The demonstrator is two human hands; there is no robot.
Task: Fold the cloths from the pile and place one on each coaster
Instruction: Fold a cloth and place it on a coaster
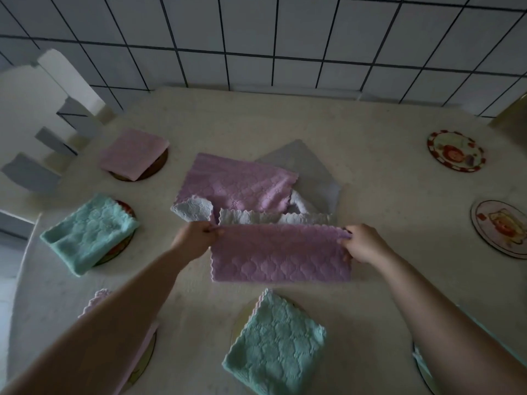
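A pink cloth (pixel 281 255) lies folded in half in front of the pile (pixel 251 186) of pink, white and grey cloths at the table's middle. My left hand (pixel 196 238) pinches its upper left corner and my right hand (pixel 362 242) pinches its upper right corner. Folded cloths cover coasters: a pink one (pixel 132 152) at far left, a teal one (pixel 88 232) below it, a teal one (pixel 275 346) near me, and a pink one (pixel 94 303) mostly hidden under my left arm. Two bare coasters (pixel 456 151) (pixel 500 228) lie on the right.
The table (pixel 356 143) is covered in a cream cloth and stands against a white tiled wall. A white chair back (pixel 65 78) rises at the far left. Another coaster (pixel 422 363) with a teal edge peeks out under my right arm.
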